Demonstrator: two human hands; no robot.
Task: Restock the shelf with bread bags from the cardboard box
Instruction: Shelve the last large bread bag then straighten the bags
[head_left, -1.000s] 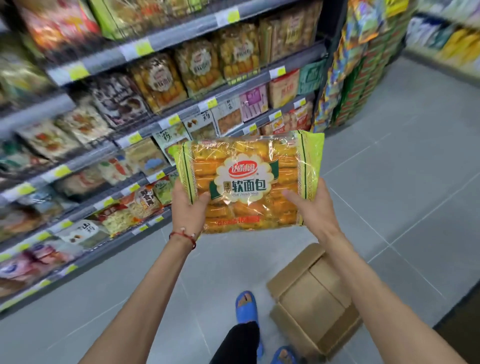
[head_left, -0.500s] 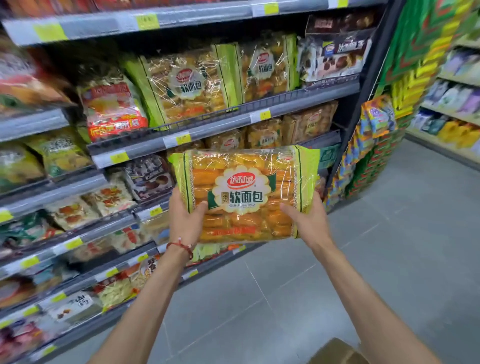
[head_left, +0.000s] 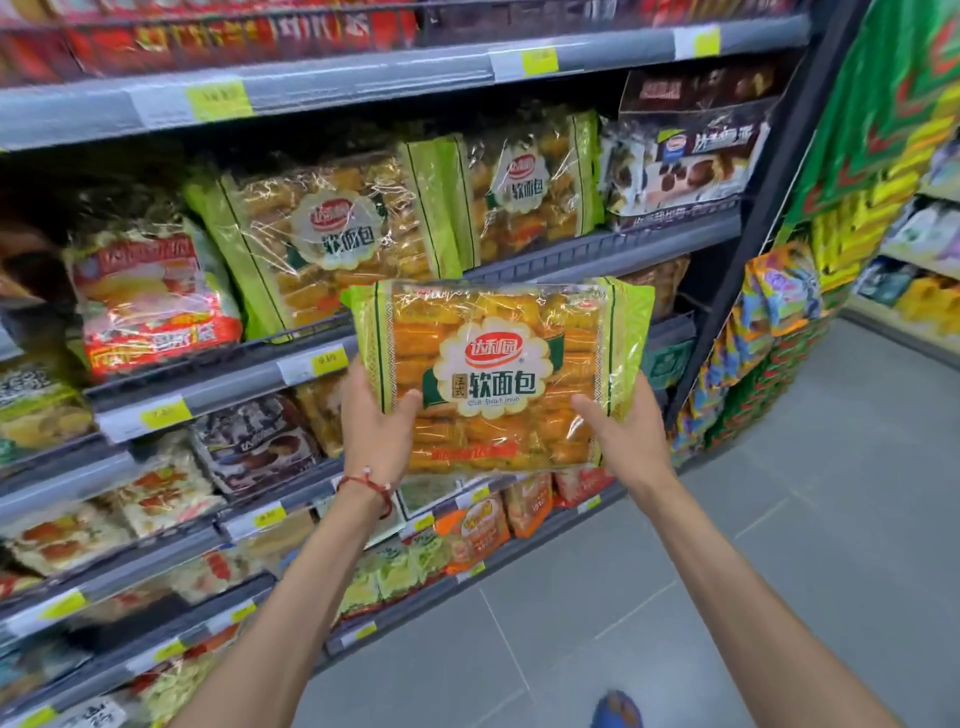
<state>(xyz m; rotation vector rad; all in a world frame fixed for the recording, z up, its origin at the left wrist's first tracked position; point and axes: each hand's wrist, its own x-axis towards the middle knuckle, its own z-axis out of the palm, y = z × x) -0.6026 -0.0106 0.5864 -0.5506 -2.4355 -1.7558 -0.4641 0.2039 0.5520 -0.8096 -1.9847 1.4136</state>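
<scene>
Left hand (head_left: 376, 431) is gripping the lower left corner of the bread bag (head_left: 498, 374), thumb lying across the front film, fingers curled behind out of sight. Right hand (head_left: 623, 431) is clasping the lower right corner the same way, thumb pressing the front. Both grips are closing narrowly on the bag's edges.

The bag is being held upright in the air before the shelf (head_left: 597, 254), label facing the camera. Its top edge is overlapping the grey rail of that tier; whether it is touching, I cannot tell. Film is clear, glossy and crinkled, with green side bands, showing rows of oblong golden rolls; a scalloped cream label is sitting at centre.

A red cord bracelet (head_left: 366, 486) is circling the left wrist.

On the tier just above, two matching bags (head_left: 332, 239) are standing tilted, side by side. A dark bag (head_left: 691, 156) printed with chocolate pieces is standing to their right, a red-and-white bag (head_left: 150, 306) to their left. Yellow price tags (head_left: 314, 364) are sitting in the rails. Grey floor tiles (head_left: 779, 519) are running smooth and matte below, a blue shoe (head_left: 615, 709) showing at the bottom edge.
</scene>
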